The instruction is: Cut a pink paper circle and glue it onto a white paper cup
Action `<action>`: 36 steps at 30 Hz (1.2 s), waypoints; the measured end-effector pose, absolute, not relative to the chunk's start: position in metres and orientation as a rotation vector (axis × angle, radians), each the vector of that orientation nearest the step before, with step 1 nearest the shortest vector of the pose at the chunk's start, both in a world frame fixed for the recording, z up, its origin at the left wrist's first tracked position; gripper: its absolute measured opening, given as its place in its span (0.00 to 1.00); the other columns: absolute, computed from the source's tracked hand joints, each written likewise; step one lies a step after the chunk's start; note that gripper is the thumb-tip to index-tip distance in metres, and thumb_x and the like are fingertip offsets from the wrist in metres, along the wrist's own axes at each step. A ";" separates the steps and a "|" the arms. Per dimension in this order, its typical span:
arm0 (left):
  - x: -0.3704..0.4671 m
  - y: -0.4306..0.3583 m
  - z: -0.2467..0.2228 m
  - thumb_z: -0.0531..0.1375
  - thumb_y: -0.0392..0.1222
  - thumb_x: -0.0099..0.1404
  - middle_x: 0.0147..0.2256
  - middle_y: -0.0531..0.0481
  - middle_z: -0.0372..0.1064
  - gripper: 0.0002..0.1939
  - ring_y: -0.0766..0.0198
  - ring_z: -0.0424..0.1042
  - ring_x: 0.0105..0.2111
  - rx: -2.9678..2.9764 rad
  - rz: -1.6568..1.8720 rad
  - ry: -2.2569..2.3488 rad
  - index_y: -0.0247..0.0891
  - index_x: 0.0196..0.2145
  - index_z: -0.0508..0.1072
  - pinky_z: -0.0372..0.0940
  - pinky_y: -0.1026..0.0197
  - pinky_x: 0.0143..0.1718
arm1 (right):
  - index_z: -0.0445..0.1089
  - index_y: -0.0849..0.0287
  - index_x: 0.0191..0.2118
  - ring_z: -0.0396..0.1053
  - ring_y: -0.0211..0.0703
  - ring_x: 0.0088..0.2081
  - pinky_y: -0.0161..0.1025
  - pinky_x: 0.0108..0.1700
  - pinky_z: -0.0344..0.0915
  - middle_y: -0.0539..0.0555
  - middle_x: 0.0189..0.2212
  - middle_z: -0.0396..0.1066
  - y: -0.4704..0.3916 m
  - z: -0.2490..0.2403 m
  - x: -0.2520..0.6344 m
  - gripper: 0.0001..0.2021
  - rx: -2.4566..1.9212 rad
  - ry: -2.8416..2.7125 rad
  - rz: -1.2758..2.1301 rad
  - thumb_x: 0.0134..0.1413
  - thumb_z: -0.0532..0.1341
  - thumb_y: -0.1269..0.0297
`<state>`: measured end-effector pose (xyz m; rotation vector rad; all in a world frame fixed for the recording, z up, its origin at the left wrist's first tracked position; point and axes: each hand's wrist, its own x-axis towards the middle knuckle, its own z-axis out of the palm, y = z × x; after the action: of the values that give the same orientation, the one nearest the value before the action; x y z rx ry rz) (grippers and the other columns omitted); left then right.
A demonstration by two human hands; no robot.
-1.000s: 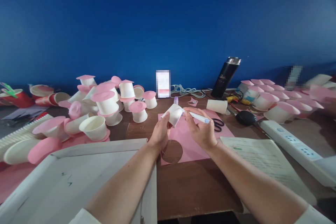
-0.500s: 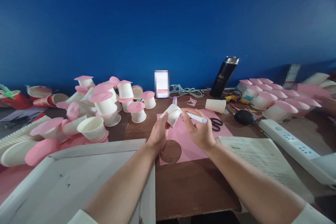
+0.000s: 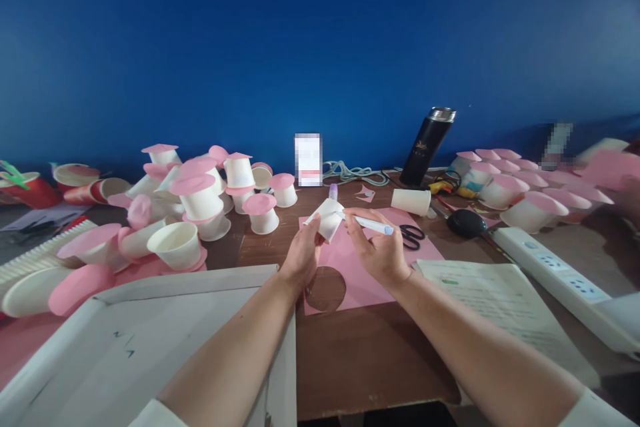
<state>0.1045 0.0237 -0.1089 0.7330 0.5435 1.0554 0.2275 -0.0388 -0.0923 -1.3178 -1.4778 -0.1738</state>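
Note:
My left hand (image 3: 303, 252) is closed around a white paper cup (image 3: 329, 219), which lies tilted in its grip over the pink sheet. In my right hand (image 3: 381, 250) I pinch a white marker (image 3: 369, 223), its tip touching or very near the cup's side. Any mark on the cup is too small to make out. Under both hands lies the pink paper (image 3: 360, 280), with a round hole cut at its lower left. Black-handled scissors (image 3: 413, 236) rest on it beside my right hand. A purple-capped tube (image 3: 333, 191) stands behind the held cup.
Pink-topped cups (image 3: 195, 197) crowd the left; more (image 3: 535, 203) stand at right. A white cup (image 3: 410, 201) lies on its side near a black bottle (image 3: 427, 147). An open booklet (image 3: 500, 307), power strip (image 3: 555, 273) and white box lid (image 3: 165, 347) flank my arms.
My hands, the cup and the marker stay almost in place. At the far right, a blurred pink piece near another person's hand has shifted.

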 end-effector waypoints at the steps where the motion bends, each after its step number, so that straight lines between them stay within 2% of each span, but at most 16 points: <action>1: 0.104 0.023 -0.108 0.58 0.42 0.63 0.35 0.47 0.73 0.10 0.59 0.70 0.43 0.742 1.058 0.545 0.33 0.37 0.75 0.61 0.61 0.45 | 0.72 0.56 0.41 0.74 0.44 0.39 0.43 0.45 0.69 0.54 0.37 0.76 -0.039 -0.092 0.227 0.07 -1.318 -1.479 -0.171 0.59 0.58 0.66; 10: 0.104 0.026 -0.112 0.59 0.42 0.62 0.34 0.48 0.73 0.09 0.61 0.70 0.41 0.735 1.075 0.569 0.34 0.35 0.76 0.62 0.62 0.45 | 0.72 0.55 0.40 0.73 0.44 0.38 0.41 0.43 0.69 0.53 0.36 0.76 -0.041 -0.091 0.222 0.06 -1.307 -1.478 -0.145 0.59 0.58 0.66; 17: 0.104 0.024 -0.110 0.59 0.41 0.63 0.39 0.45 0.73 0.09 0.59 0.70 0.45 0.636 1.062 0.560 0.34 0.38 0.75 0.63 0.61 0.46 | 0.71 0.56 0.42 0.75 0.45 0.38 0.43 0.42 0.71 0.55 0.37 0.75 -0.039 -0.094 0.226 0.08 -1.295 -1.393 -0.126 0.60 0.57 0.64; 29: 0.104 0.026 -0.104 0.60 0.38 0.62 0.39 0.45 0.72 0.07 0.62 0.71 0.42 0.509 1.062 0.623 0.33 0.38 0.72 0.65 0.61 0.46 | 0.70 0.56 0.44 0.75 0.46 0.38 0.44 0.42 0.72 0.56 0.38 0.75 -0.037 -0.099 0.231 0.09 -1.334 -1.353 -0.117 0.59 0.58 0.63; 36: 0.104 0.026 -0.102 0.60 0.39 0.63 0.41 0.43 0.72 0.09 0.59 0.71 0.44 0.514 1.035 0.606 0.32 0.39 0.73 0.64 0.59 0.49 | 0.71 0.55 0.44 0.75 0.46 0.38 0.44 0.42 0.72 0.54 0.38 0.76 -0.037 -0.096 0.230 0.08 -1.339 -1.379 -0.126 0.59 0.58 0.64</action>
<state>0.1035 0.0256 -0.1022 0.5143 0.6060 1.0347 0.2302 -0.0374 -0.0961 -1.3393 -1.3787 -0.1262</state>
